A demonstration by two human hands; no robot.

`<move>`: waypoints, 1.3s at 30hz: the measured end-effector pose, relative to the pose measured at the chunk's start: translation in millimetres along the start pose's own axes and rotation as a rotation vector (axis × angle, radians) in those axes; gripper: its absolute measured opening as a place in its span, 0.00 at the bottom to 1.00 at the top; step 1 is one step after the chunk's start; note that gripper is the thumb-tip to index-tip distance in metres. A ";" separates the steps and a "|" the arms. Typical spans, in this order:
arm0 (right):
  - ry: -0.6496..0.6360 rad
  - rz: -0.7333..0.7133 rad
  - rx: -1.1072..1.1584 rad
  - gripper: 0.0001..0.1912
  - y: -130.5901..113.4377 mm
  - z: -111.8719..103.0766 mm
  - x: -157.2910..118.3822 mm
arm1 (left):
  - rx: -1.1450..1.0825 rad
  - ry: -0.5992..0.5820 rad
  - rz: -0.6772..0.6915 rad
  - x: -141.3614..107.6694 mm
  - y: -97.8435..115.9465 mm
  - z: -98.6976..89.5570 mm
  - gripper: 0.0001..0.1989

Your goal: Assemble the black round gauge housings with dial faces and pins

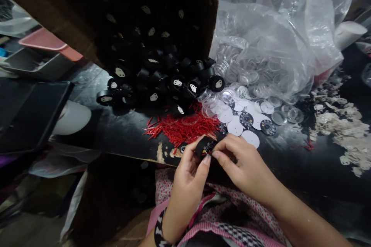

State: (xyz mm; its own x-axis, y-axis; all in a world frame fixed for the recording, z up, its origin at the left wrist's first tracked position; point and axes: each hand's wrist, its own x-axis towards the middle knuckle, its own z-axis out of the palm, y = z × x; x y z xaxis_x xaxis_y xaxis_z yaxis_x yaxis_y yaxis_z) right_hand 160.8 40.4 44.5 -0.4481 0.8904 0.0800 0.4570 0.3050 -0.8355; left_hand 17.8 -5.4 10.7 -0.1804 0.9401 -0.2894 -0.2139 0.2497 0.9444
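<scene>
My left hand [189,175] is closed around a small black round gauge [201,147], its printed dial face turned up and toward the right. My right hand [245,164] pinches at the dial's right edge, thumb and forefinger together. A bit of red shows on the dial by the fingertips; whatever the pinch itself holds is too small to make out. Just beyond the hands lies a heap of thin red pointers [185,126]. Beside it are loose dial discs, some white side up [251,139], others with the black printed face [246,119] showing.
Many black round housings [153,96] spill from a tipped cardboard box [72,19]. Clear round covers [255,77] pour from a plastic bag [266,19]. Pale flat pieces [344,127] are heaped at the right. A white round container [74,117] and dark tray [31,114] stand left.
</scene>
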 end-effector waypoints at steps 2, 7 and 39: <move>-0.008 0.010 0.046 0.08 -0.1 0.3 -1.3 | 0.017 0.009 0.016 -1.9 0.6 -0.8 0.11; -0.015 0.038 0.069 0.10 -2.0 5.6 -8.2 | 0.132 0.070 0.041 -7.7 4.1 -4.7 0.13; -0.130 -0.019 -0.263 0.08 9.7 -25.9 5.0 | 0.093 0.008 -0.273 6.6 -23.5 -11.5 0.22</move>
State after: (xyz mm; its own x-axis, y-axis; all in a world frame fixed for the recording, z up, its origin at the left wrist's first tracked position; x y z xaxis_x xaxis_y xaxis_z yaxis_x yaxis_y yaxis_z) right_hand 182.8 56.6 50.9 -0.5452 0.8383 0.0093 0.6237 0.4130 -0.6636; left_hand 10.6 -7.7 -15.2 -0.1357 0.8333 -0.5360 -0.1669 0.5140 0.8414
